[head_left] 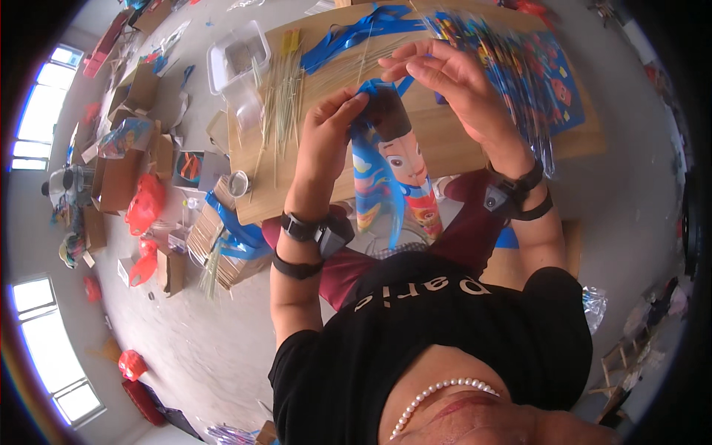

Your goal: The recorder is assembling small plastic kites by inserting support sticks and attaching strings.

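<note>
- A printed foil balloon [389,174] with a cartoon figure on blue is held up above the wooden table [460,148], just in front of the person's chest.
- The balloon's top left edge is pinched by the left hand [330,130], thumb and fingers pressed together on the foil.
- The right hand [452,85] is seen just above and right of the balloon's top; fingers are curled, with fingertips closed on a thin strip at the balloon's upper edge, exact grip partly blurred.
- The balloon's lower end hangs down toward the lap, between the two forearms.
- Black wrist straps are worn on both forearms, each with a small device.
- A bundle of thin pale sticks [285,96] is spread on the table, left of the balloon.
- Blue ribbons [356,33] are laid across the table's far side, above the balloon.
- A clear plastic box [237,55] is placed at the table's far left corner.
- A stack of colourful printed foil sheets [519,74] is seen right of the balloon, blurred.
- Cardboard boxes [119,178] and red bags [144,204] are scattered on the floor, well left of the table.
</note>
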Demonstrator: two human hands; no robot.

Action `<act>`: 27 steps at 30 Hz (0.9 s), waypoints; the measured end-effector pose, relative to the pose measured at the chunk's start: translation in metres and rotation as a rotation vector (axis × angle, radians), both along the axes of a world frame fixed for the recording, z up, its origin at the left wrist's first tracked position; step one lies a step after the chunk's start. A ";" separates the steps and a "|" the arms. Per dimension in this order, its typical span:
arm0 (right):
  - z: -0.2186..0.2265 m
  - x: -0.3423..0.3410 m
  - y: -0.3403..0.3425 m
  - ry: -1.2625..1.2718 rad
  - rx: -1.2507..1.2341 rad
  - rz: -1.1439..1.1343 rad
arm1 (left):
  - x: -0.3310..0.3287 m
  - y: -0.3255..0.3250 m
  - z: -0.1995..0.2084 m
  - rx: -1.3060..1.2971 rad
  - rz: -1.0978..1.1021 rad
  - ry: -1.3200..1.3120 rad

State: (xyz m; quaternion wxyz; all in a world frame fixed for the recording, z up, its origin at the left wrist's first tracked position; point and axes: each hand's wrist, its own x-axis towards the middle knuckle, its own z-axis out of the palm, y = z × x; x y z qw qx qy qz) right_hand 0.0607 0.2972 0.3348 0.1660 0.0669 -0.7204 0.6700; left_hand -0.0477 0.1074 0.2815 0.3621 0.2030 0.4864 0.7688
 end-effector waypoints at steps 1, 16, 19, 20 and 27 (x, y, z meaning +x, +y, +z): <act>0.000 -0.002 -0.001 -0.017 0.010 0.008 | 0.000 -0.001 0.000 0.021 -0.019 0.004; 0.018 -0.011 -0.009 -0.167 0.152 0.016 | -0.001 -0.006 0.002 0.089 -0.036 0.000; 0.019 -0.011 -0.008 -0.156 0.172 0.015 | -0.001 -0.006 0.003 0.097 -0.040 0.000; 0.019 -0.011 -0.008 -0.154 0.170 0.021 | -0.001 -0.006 0.004 0.098 -0.043 -0.005; 0.016 -0.014 -0.008 -0.146 0.191 -0.002 | -0.001 -0.004 0.002 0.104 -0.036 0.007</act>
